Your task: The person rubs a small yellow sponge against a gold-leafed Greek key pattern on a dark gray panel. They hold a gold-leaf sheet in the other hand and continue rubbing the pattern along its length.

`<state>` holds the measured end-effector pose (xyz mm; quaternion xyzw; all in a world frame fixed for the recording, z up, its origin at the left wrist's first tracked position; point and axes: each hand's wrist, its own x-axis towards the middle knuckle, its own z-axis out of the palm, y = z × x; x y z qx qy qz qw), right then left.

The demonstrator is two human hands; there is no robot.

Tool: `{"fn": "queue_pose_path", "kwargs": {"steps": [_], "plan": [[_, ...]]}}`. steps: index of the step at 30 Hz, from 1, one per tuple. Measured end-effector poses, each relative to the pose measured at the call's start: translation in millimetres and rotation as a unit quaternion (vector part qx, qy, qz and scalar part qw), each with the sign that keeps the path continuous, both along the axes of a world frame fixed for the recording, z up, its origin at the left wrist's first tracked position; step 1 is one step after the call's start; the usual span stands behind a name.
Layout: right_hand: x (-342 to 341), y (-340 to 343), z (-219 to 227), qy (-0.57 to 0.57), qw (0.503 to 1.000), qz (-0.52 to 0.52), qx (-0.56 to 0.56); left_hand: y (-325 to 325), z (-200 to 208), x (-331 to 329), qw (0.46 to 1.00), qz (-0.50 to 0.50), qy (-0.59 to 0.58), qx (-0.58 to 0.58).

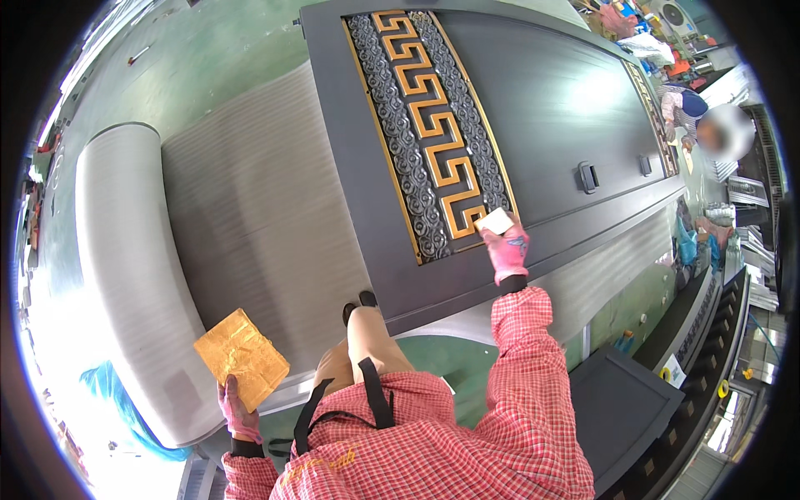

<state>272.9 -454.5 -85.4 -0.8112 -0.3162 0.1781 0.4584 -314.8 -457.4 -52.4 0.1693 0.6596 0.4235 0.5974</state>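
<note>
A large dark grey door panel (550, 100) lies flat in front of me, with a carved black band and a raised gold key-pattern strip (437, 117) along its left part. My right hand (507, 250), in a pink glove, is closed on a white block-shaped pad (496, 221) at the near end of that gold strip. Off to the lower left, my left hand (239, 408), also gloved in pink, grips a square gold-coloured sheet or pad (242, 358) by its near edge. The gold square has a wrinkled, shiny surface.
Left of the panel stands a big roll of pale foam sheeting (133, 275), unrolled beneath the panel. Handles (588, 177) stick up from the panel. Another person (685, 108) works at its far right end. A smaller dark panel (621, 417) lies at lower right.
</note>
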Motion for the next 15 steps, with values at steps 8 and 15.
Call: {"fn": "queue_pose_path", "kwargs": {"steps": [8,15], "plan": [[10.1,2.8,-28.8,-0.22,0.952,0.098,-0.189,-8.8,12.5,27.0,1.0,-0.006,0.01,0.009],[2.4,1.7,-19.9,-0.263,0.938,0.204,-0.099,-31.4,9.0,57.9,1.0,0.01,0.011,-0.017]]}}
